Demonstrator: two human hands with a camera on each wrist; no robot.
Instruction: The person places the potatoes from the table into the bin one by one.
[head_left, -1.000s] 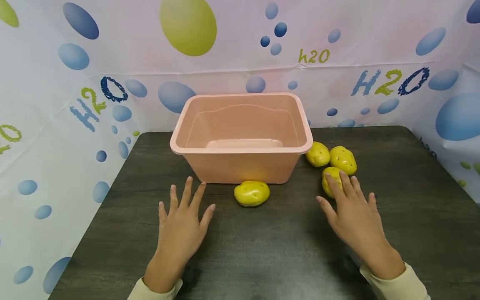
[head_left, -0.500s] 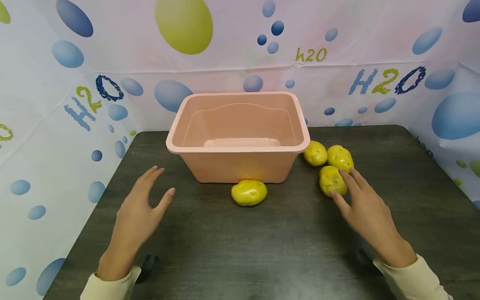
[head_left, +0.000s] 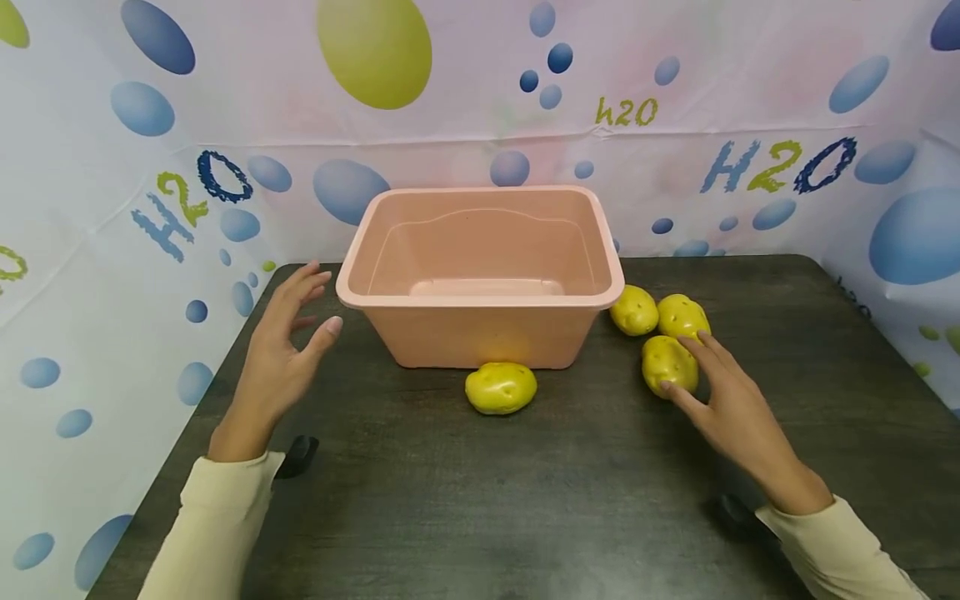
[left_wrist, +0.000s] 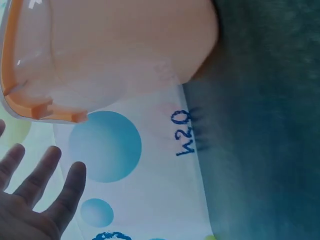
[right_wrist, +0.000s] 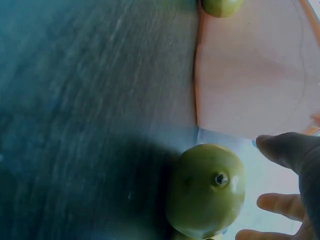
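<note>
A pink plastic tub (head_left: pixel 480 335) stands at the back of the dark table. Left of it my left hand (head_left: pixel 276 367) hovers, fingers spread and apart from the tub wall; the left wrist view shows those fingers (left_wrist: pixel 70 195) below the tub's rim. A yellow potato (head_left: pixel 501 388) lies against the tub's front. To the right of the tub, three more potatoes sit close together: a front one (head_left: pixel 667 368), a back left one (head_left: pixel 633 311) and a back right one (head_left: pixel 681 315). My right hand (head_left: pixel 738 417) hangs beside the front potato, holding nothing; in the right wrist view a gap separates them.
The dark wooden table (head_left: pixel 480 500) reaches back to a white sheet (head_left: pixel 465 100) with blue and green dots and lettering. This sheet also rises along the left and right sides. A black strap piece (head_left: pixel 298 457) shows at the left wrist.
My left hand has swung left, then forward to beside the tub, turning on its side. My right hand has shifted slightly right, off the front potato, with its fingers bending. The potatoes and tub stay put.
</note>
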